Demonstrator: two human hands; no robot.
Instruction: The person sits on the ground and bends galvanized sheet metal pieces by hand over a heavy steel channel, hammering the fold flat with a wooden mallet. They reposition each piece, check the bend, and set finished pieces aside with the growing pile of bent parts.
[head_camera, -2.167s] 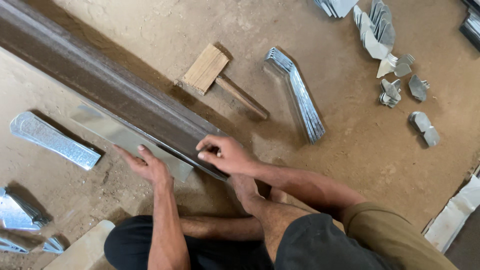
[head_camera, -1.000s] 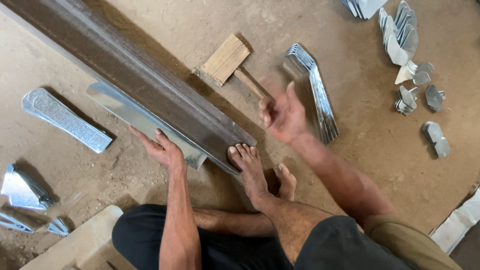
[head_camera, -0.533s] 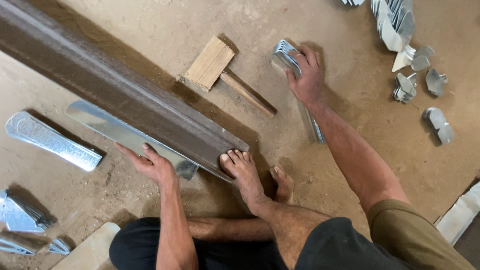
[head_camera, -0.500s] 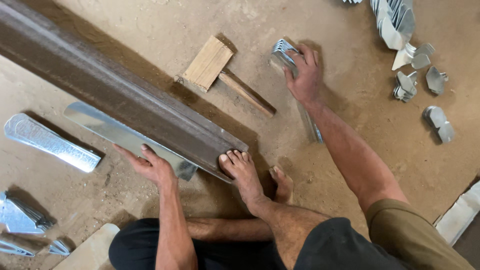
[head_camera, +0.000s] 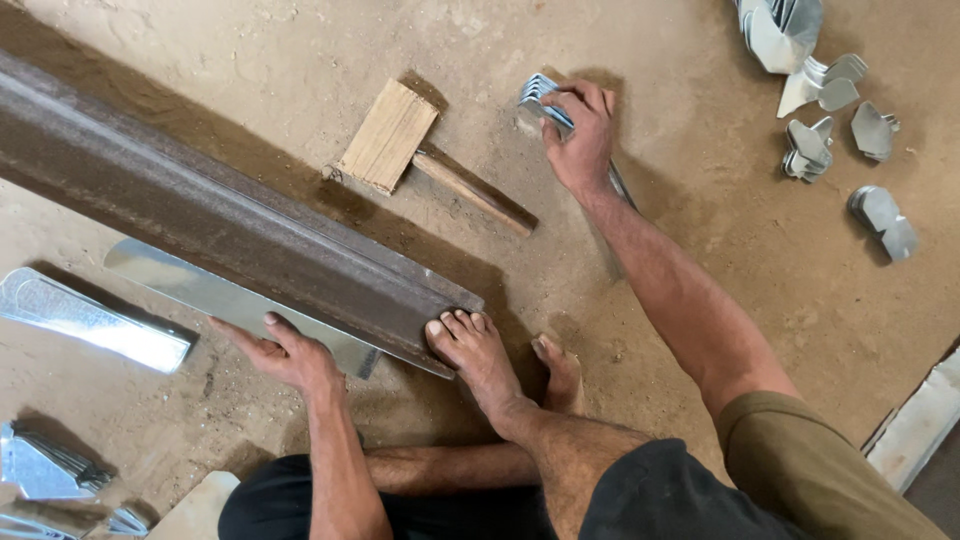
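Hands (head_camera: 583, 140) on metal strips (head_camera: 545, 98)

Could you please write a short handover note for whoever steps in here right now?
Left hand: flat on the metal strip beside the steel rail.
Right hand: gripping the stack of bent strips on the floor.
Foot: braced against the rail's end.
Mallet: untouched between rail and stack.
Done: one strip laid at the rail. Left: the stack has not been lifted.
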